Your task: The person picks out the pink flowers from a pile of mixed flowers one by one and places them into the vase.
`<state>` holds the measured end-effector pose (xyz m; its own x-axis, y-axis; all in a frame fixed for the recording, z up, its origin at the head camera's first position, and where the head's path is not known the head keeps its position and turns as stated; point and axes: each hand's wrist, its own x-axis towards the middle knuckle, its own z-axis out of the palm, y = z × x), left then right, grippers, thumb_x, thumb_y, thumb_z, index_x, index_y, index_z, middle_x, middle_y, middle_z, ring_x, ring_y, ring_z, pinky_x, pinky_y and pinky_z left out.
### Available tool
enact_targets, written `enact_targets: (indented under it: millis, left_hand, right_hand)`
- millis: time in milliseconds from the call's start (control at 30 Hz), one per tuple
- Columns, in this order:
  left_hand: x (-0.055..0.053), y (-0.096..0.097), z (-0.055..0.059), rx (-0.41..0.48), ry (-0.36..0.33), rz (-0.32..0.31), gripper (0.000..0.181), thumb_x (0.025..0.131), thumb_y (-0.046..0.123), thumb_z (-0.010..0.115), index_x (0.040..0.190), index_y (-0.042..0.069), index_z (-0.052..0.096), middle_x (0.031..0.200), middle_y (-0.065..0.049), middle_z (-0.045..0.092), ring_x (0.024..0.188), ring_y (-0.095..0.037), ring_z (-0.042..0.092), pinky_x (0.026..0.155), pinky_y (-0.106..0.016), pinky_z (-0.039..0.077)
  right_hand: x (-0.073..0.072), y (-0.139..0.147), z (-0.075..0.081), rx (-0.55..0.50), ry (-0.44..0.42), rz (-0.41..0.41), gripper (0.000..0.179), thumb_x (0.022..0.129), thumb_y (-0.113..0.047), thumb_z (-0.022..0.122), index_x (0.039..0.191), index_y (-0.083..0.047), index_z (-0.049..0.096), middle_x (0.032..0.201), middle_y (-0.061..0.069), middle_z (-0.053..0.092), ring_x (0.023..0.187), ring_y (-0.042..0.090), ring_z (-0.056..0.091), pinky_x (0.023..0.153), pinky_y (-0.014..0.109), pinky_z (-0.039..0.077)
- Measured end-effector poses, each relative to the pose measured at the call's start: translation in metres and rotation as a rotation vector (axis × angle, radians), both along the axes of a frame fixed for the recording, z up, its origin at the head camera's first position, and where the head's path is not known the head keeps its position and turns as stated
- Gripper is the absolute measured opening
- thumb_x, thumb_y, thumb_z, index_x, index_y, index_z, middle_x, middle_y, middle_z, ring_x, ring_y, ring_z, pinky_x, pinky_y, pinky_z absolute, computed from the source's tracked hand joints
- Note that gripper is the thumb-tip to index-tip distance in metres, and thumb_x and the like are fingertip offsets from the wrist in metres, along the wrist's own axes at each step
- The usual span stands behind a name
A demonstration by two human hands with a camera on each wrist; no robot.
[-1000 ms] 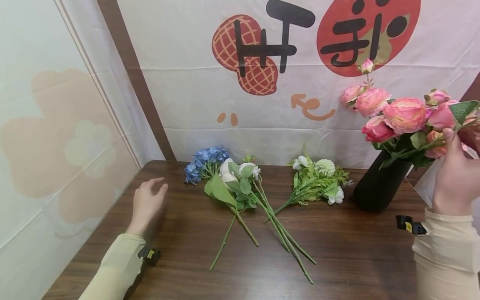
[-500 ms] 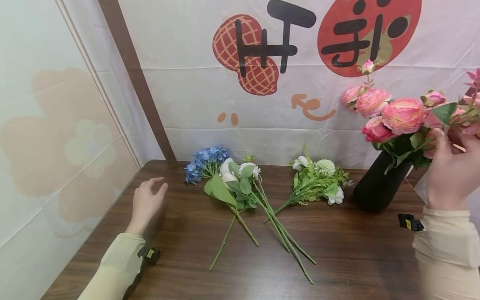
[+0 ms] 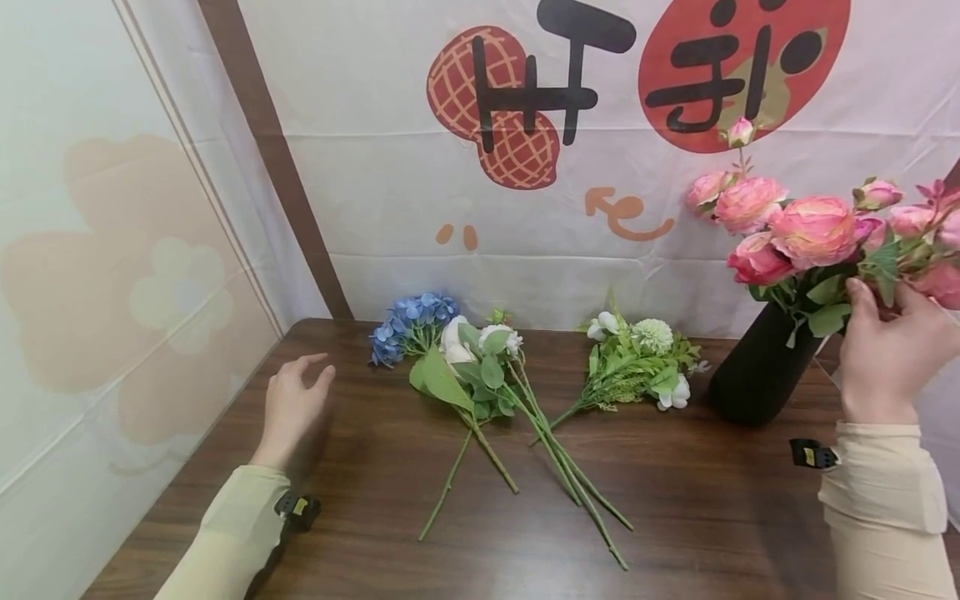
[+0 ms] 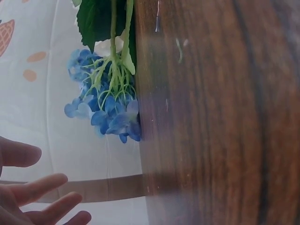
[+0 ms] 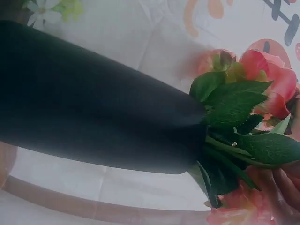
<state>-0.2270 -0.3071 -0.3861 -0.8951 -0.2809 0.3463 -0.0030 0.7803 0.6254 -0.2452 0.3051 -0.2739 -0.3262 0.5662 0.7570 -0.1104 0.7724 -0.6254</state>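
Pink artificial peonies (image 3: 813, 229) with green leaves (image 5: 236, 101) stand in a tall black vase (image 3: 765, 367) at the right back of the table. My right hand (image 3: 896, 354) is beside the vase's mouth and pinches a pink flower stem between thumb and fingers. Part of that stem is hidden by the hand and leaves. In the right wrist view its fingers (image 5: 279, 187) show at the lower right, by the stems leaving the vase. My left hand (image 3: 292, 408) is above the table's left side, fingers relaxed, holding nothing; the blue hydrangea (image 4: 115, 110) is nearest to it.
White flowers (image 3: 457, 342) with long green stems (image 3: 558, 454) lie mid-table beside the blue hydrangea. A bunch of white and green flowers (image 3: 648, 367) lies left of the vase. A printed cloth (image 3: 375, 183) hangs behind the brown wooden table (image 3: 375, 500).
My right hand has shifted left and slightly down, nearer the vase's mouth, and the pink blooms at the far right have come further into view. The left hand stays still.
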Motion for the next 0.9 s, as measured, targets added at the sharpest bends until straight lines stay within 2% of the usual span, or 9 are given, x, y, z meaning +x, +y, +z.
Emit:
enact_targets:
  millis: [133,200,300,367,433,500,600,733,900]
  left_hand:
    - [0.001,0.0,0.001,0.002,-0.013,-0.001,0.039,0.096,0.024,0.051,0.126,-0.001,0.056,0.13,-0.032,0.05,0.118,-0.052,0.041,0.099,-0.058,0.03]
    - [0.001,0.001,0.001,0.002,-0.015,-0.004,0.04,0.096,0.024,0.051,0.126,-0.001,0.056,0.13,-0.032,0.05,0.117,-0.052,0.041,0.099,-0.058,0.03]
    - [0.001,0.001,0.001,-0.003,-0.012,-0.006,0.04,0.096,0.024,0.051,0.126,-0.001,0.056,0.13,-0.032,0.05,0.117,-0.052,0.042,0.098,-0.058,0.031]
    - [0.001,0.001,0.001,-0.003,-0.008,-0.007,0.039,0.096,0.023,0.051,0.126,-0.001,0.056,0.13,-0.032,0.05,0.116,-0.052,0.042,0.098,-0.058,0.031]
    - [0.001,0.001,0.002,-0.002,-0.004,-0.005,0.039,0.095,0.023,0.052,0.126,0.0,0.057,0.13,-0.032,0.051,0.116,-0.051,0.042,0.098,-0.058,0.031]
    - [0.001,0.001,0.002,-0.001,-0.002,-0.008,0.039,0.095,0.023,0.052,0.126,-0.001,0.057,0.13,-0.032,0.05,0.116,-0.052,0.042,0.098,-0.058,0.031]
    - [0.002,0.001,0.003,0.002,-0.001,-0.008,0.039,0.096,0.024,0.051,0.126,-0.001,0.056,0.13,-0.032,0.05,0.116,-0.051,0.042,0.098,-0.058,0.031]
    - [0.002,0.0,0.002,0.01,-0.006,-0.004,0.039,0.095,0.023,0.051,0.126,-0.001,0.056,0.131,-0.032,0.05,0.117,-0.051,0.042,0.099,-0.058,0.031]
    - [0.002,-0.001,0.001,0.006,0.009,-0.004,0.038,0.095,0.022,0.052,0.125,-0.001,0.057,0.13,-0.032,0.051,0.116,-0.051,0.042,0.098,-0.058,0.031]
  right_hand:
    - [0.0,0.001,-0.002,-0.011,-0.047,0.026,0.033,0.089,-0.032,0.064,0.094,-0.002,0.074,0.064,-0.029,0.051,0.064,-0.024,0.031,0.064,0.006,0.027]
    - [0.0,0.002,-0.004,-0.027,-0.076,0.05,0.032,0.088,-0.03,0.065,0.093,0.0,0.074,0.06,-0.04,0.032,0.068,-0.017,0.039,0.071,0.012,0.034]
    - [0.0,0.003,-0.008,-0.028,-0.111,0.079,0.031,0.087,-0.027,0.066,0.094,0.002,0.072,0.056,-0.043,0.028,0.066,-0.018,0.037,0.088,0.025,0.035]
    - [0.0,0.004,-0.01,-0.029,-0.113,0.097,0.031,0.086,-0.026,0.067,0.094,0.003,0.072,0.056,-0.045,0.029,0.066,-0.019,0.036,0.099,0.038,0.029]
    - [0.0,0.004,-0.012,-0.043,-0.11,0.112,0.031,0.086,-0.026,0.067,0.095,0.003,0.072,0.056,-0.046,0.03,0.062,-0.023,0.028,0.099,0.04,0.026]
    - [0.0,0.004,-0.012,-0.059,-0.096,0.116,0.032,0.085,-0.027,0.067,0.096,0.003,0.072,0.058,-0.046,0.031,0.06,-0.022,0.029,0.097,0.035,0.027]
    - [-0.001,0.002,-0.013,-0.066,-0.062,0.105,0.036,0.084,-0.032,0.068,0.097,0.001,0.073,0.059,-0.046,0.032,0.059,-0.022,0.03,0.084,0.018,0.03]
    - [0.001,-0.001,-0.012,-0.083,-0.016,0.086,0.043,0.083,-0.041,0.068,0.1,-0.001,0.073,0.063,-0.046,0.032,0.061,-0.024,0.032,0.069,0.007,0.024]
    - [0.002,-0.003,-0.009,-0.176,0.022,0.08,0.038,0.08,-0.045,0.071,0.105,-0.016,0.073,0.072,-0.04,0.044,0.067,-0.023,0.043,0.071,0.004,0.037]
